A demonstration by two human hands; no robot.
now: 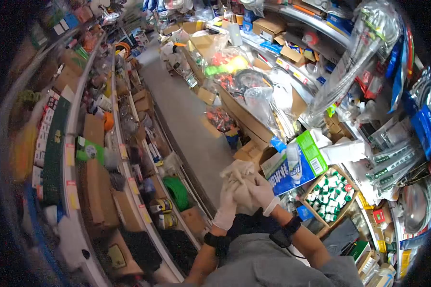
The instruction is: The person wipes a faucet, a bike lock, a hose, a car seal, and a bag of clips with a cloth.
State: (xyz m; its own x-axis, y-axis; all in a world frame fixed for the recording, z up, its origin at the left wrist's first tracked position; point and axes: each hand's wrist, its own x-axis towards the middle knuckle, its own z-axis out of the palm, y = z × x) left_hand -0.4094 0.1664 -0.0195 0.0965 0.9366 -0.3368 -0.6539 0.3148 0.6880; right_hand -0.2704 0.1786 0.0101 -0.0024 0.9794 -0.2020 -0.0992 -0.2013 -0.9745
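Note:
In the head view, both hands wear thin white gloves and meet in front of my body. Bunched between them is a pale, off-white cloth (238, 171). My left hand (227, 206) is closed on its left side, and my right hand (263, 192) grips it from the right. Some of the fingers blend with the pale folds. Just right of my right hand stands a blue and green printed box (297, 162). Beyond it is an open carton (331, 195) of white and green spools.
Shelves crowded with goods (115, 143) run along my left. On the right, a long cardboard box (242, 115) holds bagged items, with bundles of hoses (352, 62) hanging above. A grey aisle floor (177, 115) stretches ahead. A green coil (175, 193) lies on a low left shelf.

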